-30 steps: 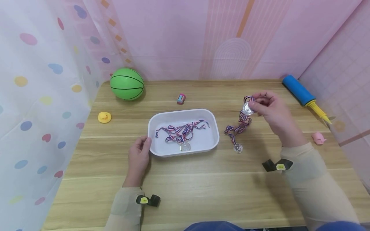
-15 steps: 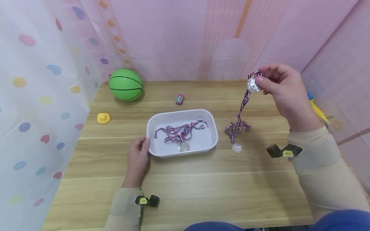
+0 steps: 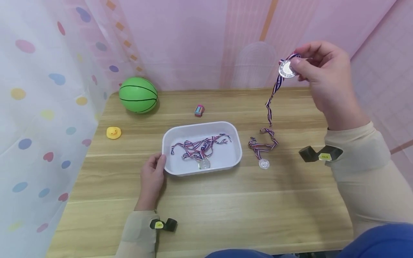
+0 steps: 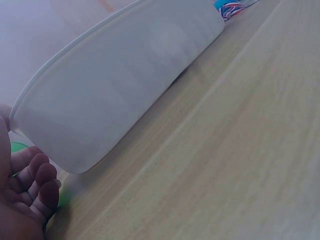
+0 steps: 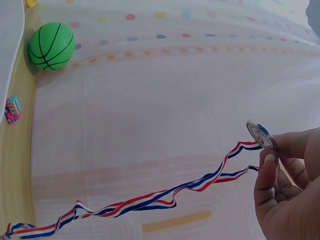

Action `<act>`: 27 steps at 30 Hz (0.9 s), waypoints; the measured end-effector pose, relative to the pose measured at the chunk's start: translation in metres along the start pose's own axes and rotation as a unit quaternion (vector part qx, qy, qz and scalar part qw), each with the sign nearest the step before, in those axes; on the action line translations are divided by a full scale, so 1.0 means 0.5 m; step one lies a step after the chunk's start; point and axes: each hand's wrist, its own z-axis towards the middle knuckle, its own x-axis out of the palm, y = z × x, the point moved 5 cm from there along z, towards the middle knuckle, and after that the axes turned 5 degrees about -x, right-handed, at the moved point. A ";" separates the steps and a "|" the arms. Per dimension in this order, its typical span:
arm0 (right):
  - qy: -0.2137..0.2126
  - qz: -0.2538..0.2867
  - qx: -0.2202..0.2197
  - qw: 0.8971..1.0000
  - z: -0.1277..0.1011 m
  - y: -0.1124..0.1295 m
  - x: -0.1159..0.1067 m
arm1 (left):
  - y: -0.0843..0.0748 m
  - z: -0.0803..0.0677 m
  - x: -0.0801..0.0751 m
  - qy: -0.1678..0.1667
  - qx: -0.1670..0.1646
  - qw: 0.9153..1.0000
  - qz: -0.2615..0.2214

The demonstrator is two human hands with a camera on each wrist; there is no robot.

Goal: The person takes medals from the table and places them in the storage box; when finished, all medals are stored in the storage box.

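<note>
High at the right in the head view, my right hand (image 3: 333,79) pinches a silver medal (image 3: 287,68) between thumb and fingers. Its red, white and blue ribbon (image 5: 150,197) hangs twisted down toward the table. Below lies a second silver medal (image 3: 264,164) with a crumpled ribbon (image 3: 262,146); whether the two ribbons touch I cannot tell. My left hand (image 3: 152,181) grips the left end of a white plastic tray (image 3: 201,126), thumb at the rim and curled fingers (image 4: 45,175) against the outside. Inside the tray lies another medal (image 3: 204,164) with tangled ribbon (image 3: 200,147).
A green ball (image 3: 138,95) stands at the back left of the wooden table (image 3: 209,211). In front of it sits a yellow rubber duck (image 3: 113,132). A small pink and blue toy (image 3: 199,110) lies behind the tray. Patterned curtains (image 3: 190,43) close off the back and sides.
My right hand has risen with the medal, and its ribbon has stretched out downward. The lower medal's ribbon has shifted a little on the table. My left hand stays at the tray.
</note>
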 end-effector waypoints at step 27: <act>0.250 -0.025 0.068 0.966 -0.055 -0.054 0.321 | 0.000 -0.005 -0.003 -0.002 0.013 1.000 -0.015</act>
